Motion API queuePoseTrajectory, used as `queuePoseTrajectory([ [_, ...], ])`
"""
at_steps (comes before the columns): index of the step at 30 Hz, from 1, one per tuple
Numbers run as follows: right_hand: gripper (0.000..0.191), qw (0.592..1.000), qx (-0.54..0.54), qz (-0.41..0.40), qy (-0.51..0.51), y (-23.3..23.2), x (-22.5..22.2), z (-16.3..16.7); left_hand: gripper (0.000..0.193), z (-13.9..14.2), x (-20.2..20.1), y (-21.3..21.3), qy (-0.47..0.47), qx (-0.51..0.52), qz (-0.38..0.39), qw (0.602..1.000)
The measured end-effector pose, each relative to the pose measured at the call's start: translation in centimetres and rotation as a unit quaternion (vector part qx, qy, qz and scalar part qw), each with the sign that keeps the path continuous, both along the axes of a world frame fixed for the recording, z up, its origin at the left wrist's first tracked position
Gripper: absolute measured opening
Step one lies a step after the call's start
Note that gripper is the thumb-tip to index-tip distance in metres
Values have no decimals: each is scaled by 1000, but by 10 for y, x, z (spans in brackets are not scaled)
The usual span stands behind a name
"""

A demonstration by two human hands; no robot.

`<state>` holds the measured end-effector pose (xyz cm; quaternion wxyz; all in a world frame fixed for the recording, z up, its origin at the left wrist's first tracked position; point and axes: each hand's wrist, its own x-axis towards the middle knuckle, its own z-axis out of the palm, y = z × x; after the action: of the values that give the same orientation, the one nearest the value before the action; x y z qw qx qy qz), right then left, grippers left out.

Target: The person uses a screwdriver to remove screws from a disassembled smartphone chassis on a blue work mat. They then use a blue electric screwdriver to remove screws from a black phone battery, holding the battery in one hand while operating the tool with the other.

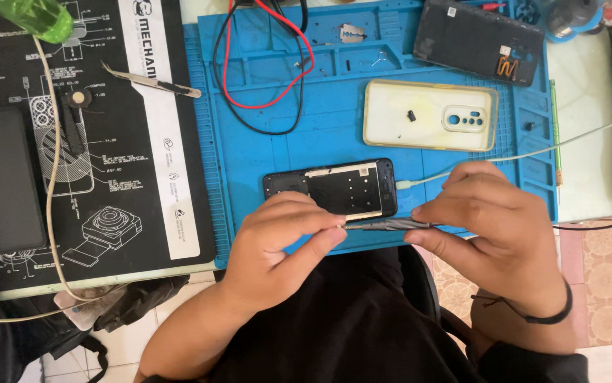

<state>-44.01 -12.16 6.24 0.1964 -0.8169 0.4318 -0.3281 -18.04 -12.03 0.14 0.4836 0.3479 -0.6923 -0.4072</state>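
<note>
Pinching a slim grey metal tool (391,225) from both ends: left hand (284,237) fingertips closed on its thin tip, right hand (487,220) thumb and fingers closed round its thicker ridged handle. Tool lies level between the hands, just in front of the opened black phone (331,190) on the blue ribbed mat (249,156). Yellowed clear case (430,115) sits behind the phone.
</note>
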Motion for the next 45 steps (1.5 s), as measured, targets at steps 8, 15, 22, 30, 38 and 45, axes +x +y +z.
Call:
queuePoseTrajectory([
  [8,34,995,53,-41,-75,6,-8,-19,15,-8,5,-2,13,-8,41,999],
  [15,34,992,86,-41,-78,7,-12,-26,18,-9,7,-5,-29,-62,24,997],
  [22,30,994,87,-32,-63,9,-14,-22,16,-10,5,-3,-37,-64,0,997],
  [30,28,992,109,-38,-44,9,-18,-21,11,-9,5,-1,-70,-57,-32,995],
  [38,24,990,131,-25,-36,8,-19,-28,12,-12,5,1,-87,-52,-54,993],
  [45,19,998,49,-17,46,2,-22,-3,65,-21,7,3,-138,-79,58,986],
])
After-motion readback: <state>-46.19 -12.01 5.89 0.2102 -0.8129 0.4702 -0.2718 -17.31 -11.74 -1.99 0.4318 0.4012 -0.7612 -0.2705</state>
